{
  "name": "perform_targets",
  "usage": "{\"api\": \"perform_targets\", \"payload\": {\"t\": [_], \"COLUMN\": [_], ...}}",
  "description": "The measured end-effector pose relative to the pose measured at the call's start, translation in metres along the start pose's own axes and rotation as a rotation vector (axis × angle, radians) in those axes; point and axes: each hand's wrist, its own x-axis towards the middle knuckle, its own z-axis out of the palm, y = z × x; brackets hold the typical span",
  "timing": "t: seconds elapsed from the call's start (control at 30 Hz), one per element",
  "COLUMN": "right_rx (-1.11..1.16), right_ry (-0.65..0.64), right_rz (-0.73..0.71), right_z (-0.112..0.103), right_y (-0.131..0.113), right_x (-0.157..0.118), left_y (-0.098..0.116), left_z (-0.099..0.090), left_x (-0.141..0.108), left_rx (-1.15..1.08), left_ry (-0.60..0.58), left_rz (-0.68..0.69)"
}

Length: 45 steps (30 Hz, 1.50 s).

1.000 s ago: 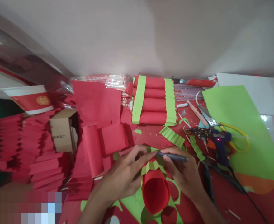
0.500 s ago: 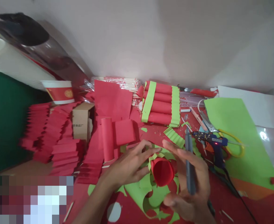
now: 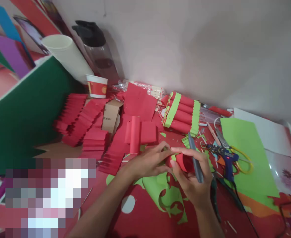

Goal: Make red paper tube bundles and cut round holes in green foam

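Observation:
A short red paper tube (image 3: 183, 162) with a light green strip is held between both hands above scraps of green paper (image 3: 155, 190). My left hand (image 3: 151, 160) closes its fingers on the tube's left end. My right hand (image 3: 197, 180) grips the right side, thumb below and fingers above. A dark grey pen-like tool (image 3: 196, 162) is tucked between the right hand's fingers, pointing up; its exact kind is unclear. Part of the tube is hidden by the fingers. Beyond the hands lies a bundle of red paper rolls (image 3: 182, 114) with green bands.
On the right lie a blue glue gun (image 3: 231, 162) with a lit red light, yellow-handled scissors (image 3: 243, 162) and green paper (image 3: 257, 165). Pleated red paper (image 3: 96, 142), a cardboard box (image 3: 109, 115), a paper cup (image 3: 97, 87) and a bottle (image 3: 98, 56) stand left. A wall rises behind.
My right hand has moved in from beside the tube and closed on it. The tube has turned from its open end facing me to lying more sideways. The view has swung left.

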Motion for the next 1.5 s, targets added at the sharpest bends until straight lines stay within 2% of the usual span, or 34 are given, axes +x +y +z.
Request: {"api": "perform_targets", "payload": {"t": [0.13,0.27,0.37,0.5,0.63,0.77,0.9,1.0,1.5], "right_rx": [-0.012,0.001,0.006,-0.014,-0.082,-0.124,-0.112,-0.114,-0.070], "right_ry": [0.008,0.028,0.057,0.104,0.152,0.191,0.184,0.192,0.203], "right_rz": [-0.016,-0.033,-0.037,-0.056,-0.168,-0.222,-0.210,-0.193,-0.165], "right_z": [-0.002,0.000,0.003,0.005,0.005,0.006,0.008,0.010,0.014], "right_y": [-0.001,0.001,0.004,0.009,0.012,0.013,0.013,0.013,0.012], "right_x": [0.003,0.003,0.002,0.002,0.003,0.004,0.005,0.006,0.006], "left_y": [0.005,0.023,0.035,0.043,0.046,0.039,0.023,0.014,0.002], "left_z": [-0.009,-0.022,-0.026,-0.033,-0.041,-0.029,-0.007,0.002,0.010], "left_x": [-0.006,-0.010,-0.008,-0.004,-0.006,-0.008,-0.004,0.001,0.001], "left_rx": [-0.046,-0.050,0.004,0.116,0.190,0.234,0.264,0.258,0.312], "left_ry": [0.028,0.174,0.247,0.256,0.257,0.191,0.101,0.057,0.083], "left_rz": [-0.030,-0.088,-0.075,-0.031,-0.029,-0.056,-0.068,-0.088,-0.006]}}
